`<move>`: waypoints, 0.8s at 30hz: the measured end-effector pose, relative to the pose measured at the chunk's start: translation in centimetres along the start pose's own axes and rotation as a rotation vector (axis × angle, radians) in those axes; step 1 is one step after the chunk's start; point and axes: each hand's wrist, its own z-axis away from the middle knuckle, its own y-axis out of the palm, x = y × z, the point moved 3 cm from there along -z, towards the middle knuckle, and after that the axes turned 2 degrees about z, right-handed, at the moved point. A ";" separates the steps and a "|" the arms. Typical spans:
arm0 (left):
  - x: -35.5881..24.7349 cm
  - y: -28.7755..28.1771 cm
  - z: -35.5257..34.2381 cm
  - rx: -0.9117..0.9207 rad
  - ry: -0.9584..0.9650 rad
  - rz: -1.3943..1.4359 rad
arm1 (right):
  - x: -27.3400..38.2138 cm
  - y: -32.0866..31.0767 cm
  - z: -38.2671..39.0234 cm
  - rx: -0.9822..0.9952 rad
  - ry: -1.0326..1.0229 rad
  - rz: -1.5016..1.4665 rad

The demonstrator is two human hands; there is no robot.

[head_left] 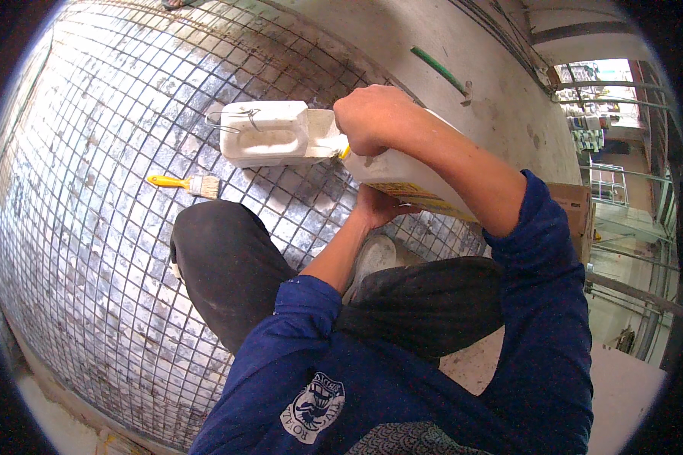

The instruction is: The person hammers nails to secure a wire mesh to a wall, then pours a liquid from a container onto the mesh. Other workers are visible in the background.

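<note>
My right hand [373, 120] is closed at the top of a large white plastic jug [402, 165] with a yellow label, probably on its handle, which is hidden. Against the jug's near side, my left hand [381, 208] holds it from below; some of its fingers are out of sight. The jug is tilted, its yellow-ringed mouth at the open end of a cut-open white plastic container [269, 135]. A bent wire is fastened to that container, which lies on the mesh. I cannot make out any liquid between them.
A paintbrush [186, 183] with a yellow handle lies on the steel rebar mesh [114, 235] left of my knee. A green rod [438, 70] lies on the concrete beyond the jug. To my right are a cardboard box [571, 216] and metal railings. A person's foot [178, 3] shows at the top edge.
</note>
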 end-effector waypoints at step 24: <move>-0.4 -0.1 0.5 -0.016 0.005 -0.044 | 0.1 0.6 -0.7 -0.011 -0.008 0.035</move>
